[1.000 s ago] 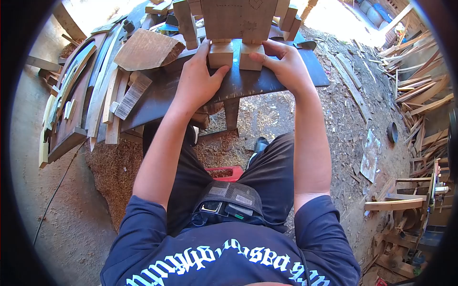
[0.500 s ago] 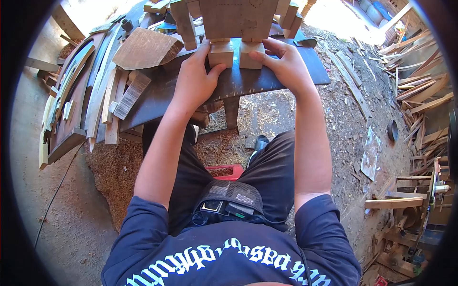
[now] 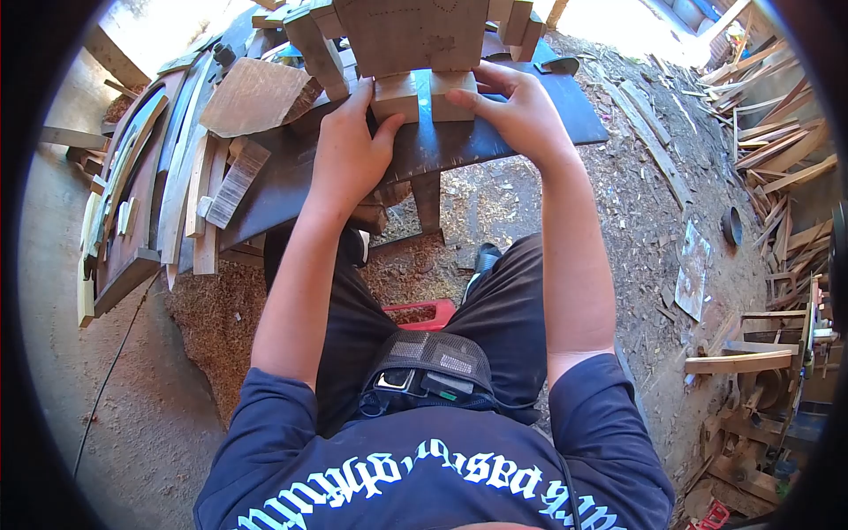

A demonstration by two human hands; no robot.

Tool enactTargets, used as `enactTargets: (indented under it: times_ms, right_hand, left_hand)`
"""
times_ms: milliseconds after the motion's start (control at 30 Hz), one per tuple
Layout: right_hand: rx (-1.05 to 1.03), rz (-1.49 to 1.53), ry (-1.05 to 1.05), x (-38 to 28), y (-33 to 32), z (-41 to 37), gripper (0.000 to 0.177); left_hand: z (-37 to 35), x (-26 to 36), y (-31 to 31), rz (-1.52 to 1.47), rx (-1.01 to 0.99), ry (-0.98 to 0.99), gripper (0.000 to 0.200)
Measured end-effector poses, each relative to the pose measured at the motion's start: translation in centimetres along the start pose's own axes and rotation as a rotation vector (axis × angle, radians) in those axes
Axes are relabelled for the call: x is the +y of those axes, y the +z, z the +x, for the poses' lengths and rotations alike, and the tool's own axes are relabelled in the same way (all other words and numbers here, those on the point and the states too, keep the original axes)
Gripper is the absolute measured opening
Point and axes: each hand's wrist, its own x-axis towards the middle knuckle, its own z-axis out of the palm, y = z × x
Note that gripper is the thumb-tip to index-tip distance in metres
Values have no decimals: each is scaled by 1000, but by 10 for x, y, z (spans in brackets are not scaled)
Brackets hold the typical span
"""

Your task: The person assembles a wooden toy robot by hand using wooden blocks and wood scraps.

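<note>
Two pale wooden blocks lie side by side near the edge of the dark table, a narrow gap between them. My left hand closes around the outer end of the left wooden block, thumb at its front corner. The right wooden block is gripped by my right hand, with the thumb across its near face and the fingers on the far side. Just behind the blocks rises a broad wooden panel, its lower edge right at them. A wooden post stands beside my left fingertips.
A thick wood slab and a short offcut lie left of my hands. Long strips stack along the left side. Scrap wood piles up at right. Below the table shows a red plastic piece.
Both hands, the blocks and the panel have shifted slightly left and away from me. The view has tilted a little too. The grip on each block looks the same.
</note>
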Motion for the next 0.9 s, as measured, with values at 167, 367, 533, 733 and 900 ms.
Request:
enactTargets:
  times_ms: [167,367,533,733,900]
  right_hand:
    - [12,-5,10,-4,1,-1,62]
    - [22,-9,-5,-8,0,-3,60]
    - [39,-12,-24,-2,2,-2,61]
    - [15,22,37,-9,1,-5,59]
    - [17,29,58,-7,3,-2,57]
  left_hand:
    - [0,-1,1,-55,19,-10,58]
    - [0,-11,5,-77,18,2,57]
    - [0,-10,5,-115,31,5,55]
    - [1,1,-2,-133,-81,-149,58]
    - [1,6,-3,-154,-71,-177,65]
